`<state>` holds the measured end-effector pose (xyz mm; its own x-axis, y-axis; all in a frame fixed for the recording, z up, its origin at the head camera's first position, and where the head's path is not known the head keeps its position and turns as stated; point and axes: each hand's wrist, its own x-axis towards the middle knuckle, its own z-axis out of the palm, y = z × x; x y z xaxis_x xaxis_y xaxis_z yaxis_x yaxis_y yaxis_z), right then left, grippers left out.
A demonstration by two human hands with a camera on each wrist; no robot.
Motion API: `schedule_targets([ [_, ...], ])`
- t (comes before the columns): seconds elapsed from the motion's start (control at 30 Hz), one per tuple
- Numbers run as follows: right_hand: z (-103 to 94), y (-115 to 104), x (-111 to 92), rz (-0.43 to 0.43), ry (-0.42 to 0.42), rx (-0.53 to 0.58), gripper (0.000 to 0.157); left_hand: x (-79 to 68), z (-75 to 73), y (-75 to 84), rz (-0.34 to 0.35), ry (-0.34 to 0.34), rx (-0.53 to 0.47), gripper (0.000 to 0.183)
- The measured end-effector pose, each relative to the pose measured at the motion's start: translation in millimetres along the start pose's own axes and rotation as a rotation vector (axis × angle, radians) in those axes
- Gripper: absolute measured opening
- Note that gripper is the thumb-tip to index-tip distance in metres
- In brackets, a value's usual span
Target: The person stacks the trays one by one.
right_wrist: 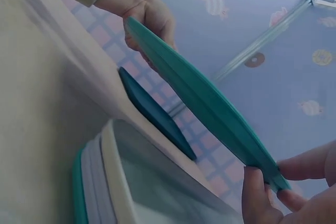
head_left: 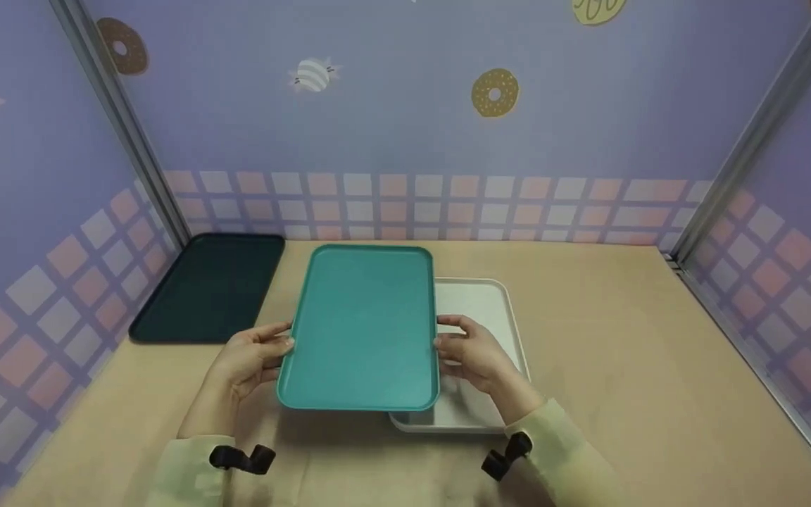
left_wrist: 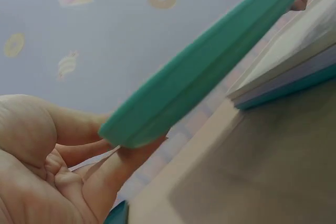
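Observation:
A teal tray (head_left: 367, 327) is held in the air between both hands, its near edge tilted slightly in the head view. My left hand (head_left: 252, 358) pinches its left rim, thumb on top and fingers beneath. On the opposite rim, my right hand (head_left: 472, 354) grips with the thumb above and fingers under. Below and to the right lies a white tray (head_left: 484, 303), partly hidden by the teal one. In the right wrist view that white tray (right_wrist: 113, 171) tops a stack of several trays, with a teal one at the bottom.
A dark tray (head_left: 208, 289) lies flat at the back left of the table (head_left: 610, 352). Patterned walls (head_left: 405, 127) enclose the table at the back and both sides, joined by metal corner posts (head_left: 124, 127).

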<state>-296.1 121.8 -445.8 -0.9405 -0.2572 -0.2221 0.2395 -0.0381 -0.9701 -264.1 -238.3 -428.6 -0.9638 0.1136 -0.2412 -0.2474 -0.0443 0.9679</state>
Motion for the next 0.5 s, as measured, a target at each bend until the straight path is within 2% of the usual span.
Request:
schedule_targets([
  [0.17,-22.6,-1.5,-6.3,-0.012,0.007,-0.011,0.051,7.3,22.0,-2.2,0.005,0.012,-0.003,0.067],
  [0.5,-68.9,-2.4,-24.4,-0.022,-0.001,-0.056,0.055,22.9,67.5,-12.3,0.032,0.054,0.079,0.05],
])
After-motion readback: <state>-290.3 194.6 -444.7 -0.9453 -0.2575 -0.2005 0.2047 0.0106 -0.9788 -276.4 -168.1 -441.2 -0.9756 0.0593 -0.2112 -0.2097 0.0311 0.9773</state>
